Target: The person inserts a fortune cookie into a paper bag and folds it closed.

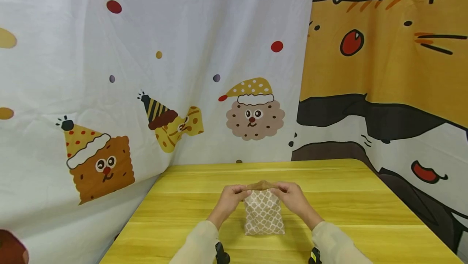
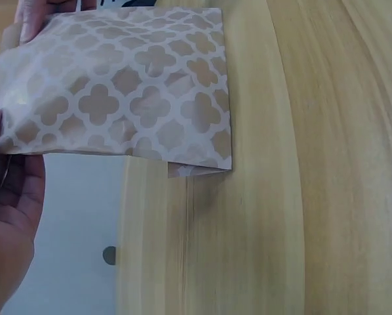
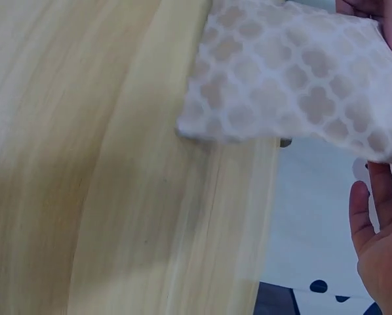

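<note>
A brown paper bag (image 1: pixel 264 213) with a white quatrefoil pattern stands upright over the table in the head view, its mouth at the top showing plain brown paper inside. My left hand (image 1: pixel 232 199) pinches the left corner of the mouth between thumb and fingers. At the opposite corner my right hand (image 1: pixel 291 199) pinches the rim the same way. In the left wrist view the bag (image 2: pixel 127 85) spans between both hands, its bottom end by the wooden surface. The right wrist view shows the bag (image 3: pixel 288 72) slightly blurred, with the right hand (image 3: pixel 386 243) at its upper end.
The yellow wood-grain table (image 1: pixel 175 207) extends around the bag, its far edge against a hanging white cloth (image 1: pixel 183 32) printed with cartoon biscuits. An orange and black cartoon cloth (image 1: pixel 380 65) hangs along the right side. Dark straps sit on both sleeves.
</note>
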The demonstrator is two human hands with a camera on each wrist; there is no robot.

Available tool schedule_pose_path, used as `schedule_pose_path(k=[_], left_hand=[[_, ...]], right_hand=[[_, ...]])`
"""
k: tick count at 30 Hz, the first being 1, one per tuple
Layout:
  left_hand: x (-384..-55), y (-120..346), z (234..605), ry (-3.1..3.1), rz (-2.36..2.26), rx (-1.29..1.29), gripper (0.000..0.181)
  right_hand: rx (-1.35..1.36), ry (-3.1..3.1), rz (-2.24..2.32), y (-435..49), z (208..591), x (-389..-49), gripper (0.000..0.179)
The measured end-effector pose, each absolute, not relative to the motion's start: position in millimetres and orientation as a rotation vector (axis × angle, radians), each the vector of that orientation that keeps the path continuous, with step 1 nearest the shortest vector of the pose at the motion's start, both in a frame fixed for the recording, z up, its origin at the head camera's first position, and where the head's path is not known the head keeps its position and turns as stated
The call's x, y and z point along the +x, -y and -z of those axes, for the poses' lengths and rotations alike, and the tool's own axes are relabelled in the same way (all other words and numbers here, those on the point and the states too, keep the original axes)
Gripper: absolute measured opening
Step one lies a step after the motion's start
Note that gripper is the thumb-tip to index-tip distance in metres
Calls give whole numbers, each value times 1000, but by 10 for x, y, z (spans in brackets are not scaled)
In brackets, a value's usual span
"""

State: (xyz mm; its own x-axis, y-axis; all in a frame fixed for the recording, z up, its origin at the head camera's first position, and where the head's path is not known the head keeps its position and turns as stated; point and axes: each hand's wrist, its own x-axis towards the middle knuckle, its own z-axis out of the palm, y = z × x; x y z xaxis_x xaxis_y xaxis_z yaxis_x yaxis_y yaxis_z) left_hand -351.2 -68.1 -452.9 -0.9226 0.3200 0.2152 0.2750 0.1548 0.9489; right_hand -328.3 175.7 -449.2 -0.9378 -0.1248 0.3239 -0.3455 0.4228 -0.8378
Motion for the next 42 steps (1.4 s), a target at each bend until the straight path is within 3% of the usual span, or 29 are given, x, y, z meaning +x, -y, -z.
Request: schedule_pose_path(k=[17, 30, 36, 42], left_hand=[[-3514, 781, 4559, -2256, -1950, 681, 21], [-3426, 643, 4430, -2477, -1646, 642, 15], [-3414, 605, 4435, -2502, -1680, 633, 14], [-3396, 535, 4400, -2516, -1624, 684, 20]], right_hand=[[456, 2356, -1823, -1813, 4561, -3294, 19], [500, 2386, -1765, -1764, 4611, -3299, 17], [509, 2455, -1833, -1711, 4582, -3260, 38], [474, 2409, -1785, -1673, 4604, -3251, 16]])
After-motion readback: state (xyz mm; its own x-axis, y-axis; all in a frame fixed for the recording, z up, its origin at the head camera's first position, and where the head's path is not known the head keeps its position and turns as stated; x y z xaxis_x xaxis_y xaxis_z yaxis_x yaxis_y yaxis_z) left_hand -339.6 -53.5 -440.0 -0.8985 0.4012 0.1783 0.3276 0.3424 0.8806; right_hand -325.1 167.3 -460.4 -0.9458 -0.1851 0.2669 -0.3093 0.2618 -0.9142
